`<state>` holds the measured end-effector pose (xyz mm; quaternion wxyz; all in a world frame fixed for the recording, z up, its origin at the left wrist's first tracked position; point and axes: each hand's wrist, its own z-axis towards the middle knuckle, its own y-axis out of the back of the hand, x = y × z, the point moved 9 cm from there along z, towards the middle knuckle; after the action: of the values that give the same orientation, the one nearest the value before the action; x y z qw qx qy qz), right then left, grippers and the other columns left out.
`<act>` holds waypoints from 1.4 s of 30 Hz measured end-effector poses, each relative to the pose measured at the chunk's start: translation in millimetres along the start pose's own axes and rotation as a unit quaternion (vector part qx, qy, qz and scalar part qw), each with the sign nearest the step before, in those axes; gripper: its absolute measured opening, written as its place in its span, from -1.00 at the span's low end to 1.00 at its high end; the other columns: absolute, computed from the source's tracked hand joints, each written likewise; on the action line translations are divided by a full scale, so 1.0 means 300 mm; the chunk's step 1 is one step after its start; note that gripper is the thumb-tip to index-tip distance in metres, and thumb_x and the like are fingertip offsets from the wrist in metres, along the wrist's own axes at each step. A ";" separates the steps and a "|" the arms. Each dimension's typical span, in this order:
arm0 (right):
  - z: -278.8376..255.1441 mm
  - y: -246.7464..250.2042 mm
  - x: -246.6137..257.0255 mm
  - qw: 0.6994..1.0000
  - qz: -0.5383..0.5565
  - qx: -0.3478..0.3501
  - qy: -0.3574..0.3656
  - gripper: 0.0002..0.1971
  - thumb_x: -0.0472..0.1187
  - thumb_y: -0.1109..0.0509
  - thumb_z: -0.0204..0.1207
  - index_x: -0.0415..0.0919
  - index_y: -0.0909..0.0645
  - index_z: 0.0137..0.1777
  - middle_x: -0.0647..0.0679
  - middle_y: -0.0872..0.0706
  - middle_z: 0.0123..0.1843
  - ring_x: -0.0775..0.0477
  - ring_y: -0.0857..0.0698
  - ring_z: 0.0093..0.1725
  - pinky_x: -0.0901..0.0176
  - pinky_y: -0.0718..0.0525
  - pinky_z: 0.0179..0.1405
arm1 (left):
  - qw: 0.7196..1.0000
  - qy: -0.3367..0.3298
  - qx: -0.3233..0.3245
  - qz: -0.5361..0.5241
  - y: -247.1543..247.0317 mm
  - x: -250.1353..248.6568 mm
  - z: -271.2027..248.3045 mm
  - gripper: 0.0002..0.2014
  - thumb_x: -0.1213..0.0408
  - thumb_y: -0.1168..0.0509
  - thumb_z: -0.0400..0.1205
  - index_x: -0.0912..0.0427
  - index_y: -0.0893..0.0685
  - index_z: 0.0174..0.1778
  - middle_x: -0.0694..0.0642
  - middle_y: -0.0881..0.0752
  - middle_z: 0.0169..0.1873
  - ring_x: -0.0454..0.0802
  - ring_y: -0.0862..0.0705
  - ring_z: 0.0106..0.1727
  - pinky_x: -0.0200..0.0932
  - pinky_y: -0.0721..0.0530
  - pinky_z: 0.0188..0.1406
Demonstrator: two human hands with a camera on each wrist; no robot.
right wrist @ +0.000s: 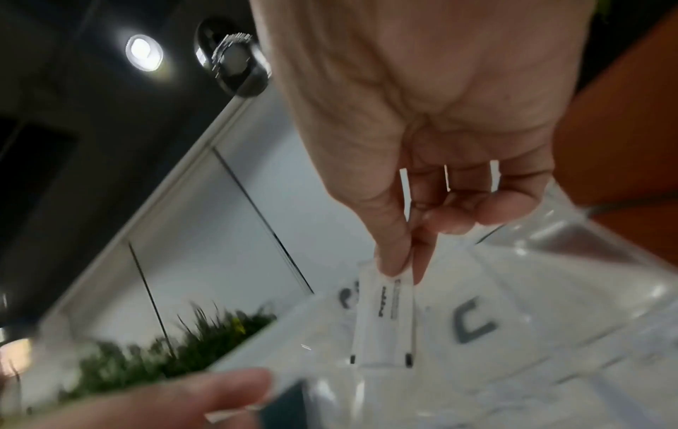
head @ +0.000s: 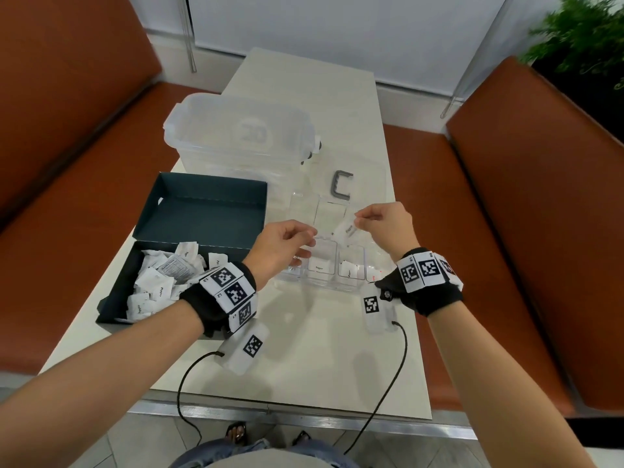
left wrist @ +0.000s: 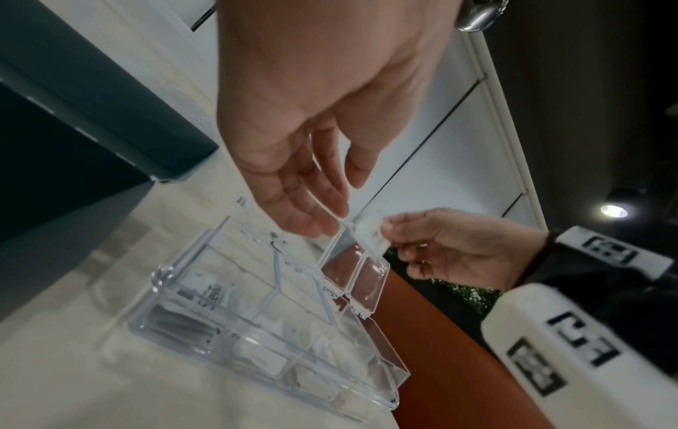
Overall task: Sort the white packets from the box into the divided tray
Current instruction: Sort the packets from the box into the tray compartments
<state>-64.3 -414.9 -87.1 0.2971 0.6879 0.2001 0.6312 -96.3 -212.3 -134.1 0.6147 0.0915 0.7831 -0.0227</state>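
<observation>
A dark box [head: 113, 307] at the left holds several white packets [head: 162, 275]. The clear divided tray [head: 317, 282] [left wrist: 400, 374] sits mid-table, with a few packets in its near compartments. My left hand [head: 304, 238] [left wrist: 341, 203] is over the tray, and its straight fingertips prop up a clear lid flap [left wrist: 337, 246]. My right hand [head: 359, 219] [left wrist: 389, 232] [right wrist: 400, 270] pinches one white packet [head: 347, 231] [right wrist: 385, 319] between thumb and forefinger. It holds the packet above the tray's right side, close to the raised flap.
A clear storage bin [head: 243, 133] stands behind the box, and its flat lid with a grey handle [head: 342, 185] lies beyond the tray. Orange benches [head: 506, 231] flank the narrow table [head: 304, 366]. Cables hang off the table's near edge. A plant [head: 580, 35] is at the far right.
</observation>
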 end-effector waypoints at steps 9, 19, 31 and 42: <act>0.000 -0.156 -0.151 0.950 -0.282 0.129 -0.048 -0.83 -0.27 -0.36 0.52 -0.07 -0.77 -0.02 -0.08 -0.78 0.03 -0.17 -0.70 0.08 -0.14 -0.55 0.31 | 0.998 0.039 0.022 0.050 -0.005 0.054 -0.011 -0.83 0.36 -0.28 0.69 0.19 -0.71 0.15 0.08 -0.76 -0.06 -0.08 -0.73 -0.17 -0.24 -0.69 -0.13; -0.004 -0.243 -0.189 0.894 -0.426 0.141 0.005 -0.72 -0.34 -0.22 0.54 -0.13 -0.65 0.16 -0.11 -0.72 0.07 -0.20 -0.65 0.12 -0.06 -0.35 0.17 | 0.998 0.036 0.031 0.049 -0.007 0.041 -0.020 -0.80 0.37 -0.25 0.71 0.21 -0.69 0.20 0.10 -0.76 -0.02 -0.06 -0.73 -0.13 -0.18 -0.72 -0.06; -0.035 -0.256 -0.199 0.881 -0.437 0.181 0.021 -0.69 0.02 -0.22 0.62 0.31 -0.58 0.31 0.12 -0.71 0.20 -0.09 -0.58 0.27 -0.17 -0.26 0.31 | 0.998 0.029 0.028 0.044 0.011 0.038 -0.040 -0.82 0.36 -0.25 0.71 0.18 -0.70 0.17 0.12 -0.77 0.01 -0.04 -0.74 -0.13 -0.20 -0.72 -0.10; -0.058 -0.115 0.100 0.960 -0.255 0.048 0.105 -0.75 -0.17 -0.22 0.63 0.05 -0.74 0.06 0.10 -0.78 0.09 -0.07 -0.67 0.14 -0.08 -0.41 0.24 | 0.997 0.026 0.040 0.055 0.138 0.009 -0.056 -0.85 0.32 -0.29 0.69 0.07 -0.70 0.11 0.08 -0.80 0.00 -0.07 -0.79 -0.13 -0.27 -0.76 -0.21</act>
<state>-74.5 -367.2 -87.0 0.3923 0.5576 0.4290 0.5925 -105.9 -168.8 -129.5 0.5905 0.1595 0.7909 -0.0181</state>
